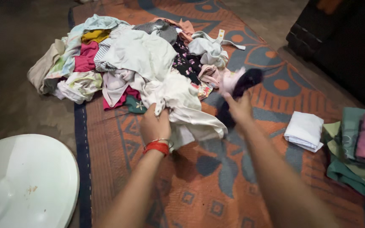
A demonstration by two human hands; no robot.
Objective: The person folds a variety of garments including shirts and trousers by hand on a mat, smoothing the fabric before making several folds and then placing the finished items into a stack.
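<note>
My left hand [155, 124], with red and silver bangles at the wrist, grips a white garment [189, 112] that trails from a heap of mixed clothes [127, 59]. My right hand [239, 107] is blurred with motion and holds a dark navy piece of cloth [246, 82] lifted beside the heap's right edge. Both hands are over an orange and blue patterned mat [199, 185].
A folded white cloth [305, 131] lies on the mat at right. Beside it sits a stack of folded green and pink clothes [358, 152]. A white plastic tub [22, 181] is at the lower left on the bare floor. Dark furniture [343, 38] stands at the upper right.
</note>
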